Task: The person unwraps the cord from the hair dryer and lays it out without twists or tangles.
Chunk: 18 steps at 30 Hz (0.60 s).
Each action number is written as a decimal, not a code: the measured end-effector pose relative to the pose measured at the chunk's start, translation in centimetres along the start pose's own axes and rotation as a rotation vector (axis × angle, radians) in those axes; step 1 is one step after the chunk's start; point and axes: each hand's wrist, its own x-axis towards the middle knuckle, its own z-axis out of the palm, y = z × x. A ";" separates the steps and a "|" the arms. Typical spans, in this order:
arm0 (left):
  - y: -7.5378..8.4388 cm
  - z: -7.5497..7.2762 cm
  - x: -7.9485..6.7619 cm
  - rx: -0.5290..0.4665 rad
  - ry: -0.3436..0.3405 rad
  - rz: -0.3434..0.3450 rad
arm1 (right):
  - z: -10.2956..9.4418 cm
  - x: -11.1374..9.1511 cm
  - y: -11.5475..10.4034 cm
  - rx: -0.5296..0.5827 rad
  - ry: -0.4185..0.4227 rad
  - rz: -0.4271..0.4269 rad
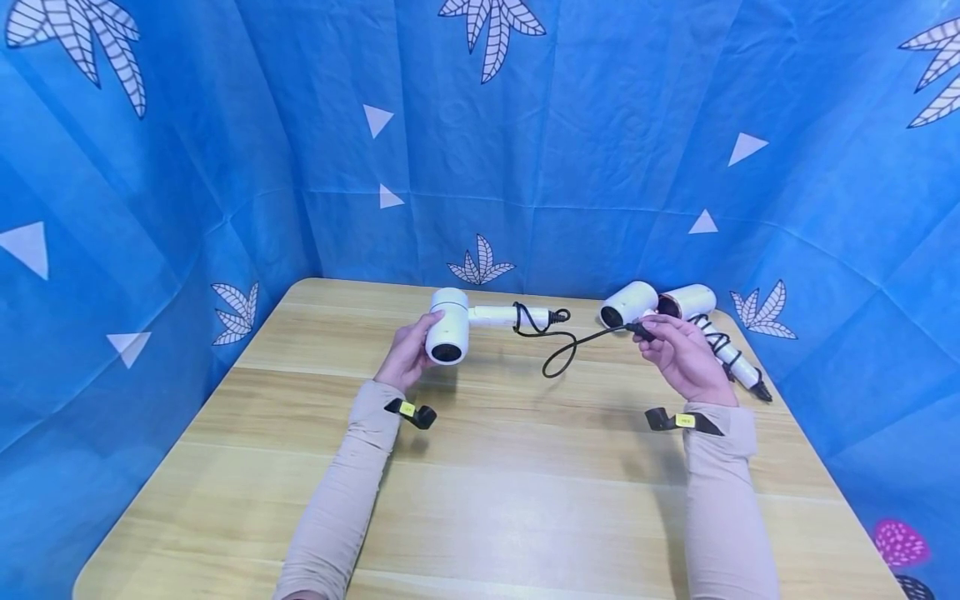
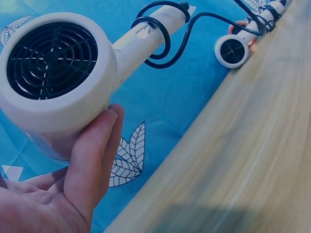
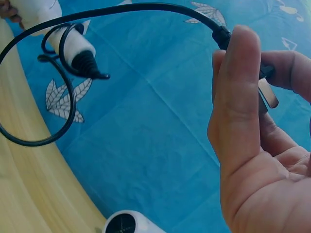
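Observation:
A white hair dryer is held up over the far part of the table by my left hand, which grips its barrel from the left. Its handle points right, with the black cord wound loosely round it. In the left wrist view, the dark round grille faces the camera, and my thumb lies along the barrel. My right hand pinches the black plug at the cord's free end. Two metal prongs show between the fingers in the right wrist view. Slack cord loops between both hands.
Two more white hair dryers lie at the table's back right corner, one on the left and another beside it. A handle wrapped in black cord runs toward the right edge. Blue patterned cloth hangs around the wooden table.

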 end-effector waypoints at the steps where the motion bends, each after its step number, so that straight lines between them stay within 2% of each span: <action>1: 0.0 0.0 0.0 0.003 0.001 -0.001 | -0.1 0.0 0.0 -0.007 0.011 -0.001; 9: 0.1 0.0 0.0 0.020 -0.004 -0.005 | -0.4 0.3 0.2 -0.061 0.125 -0.038; 18: 0.0 -0.1 0.1 0.033 -0.010 -0.015 | -0.5 0.5 0.5 -0.043 0.229 -0.073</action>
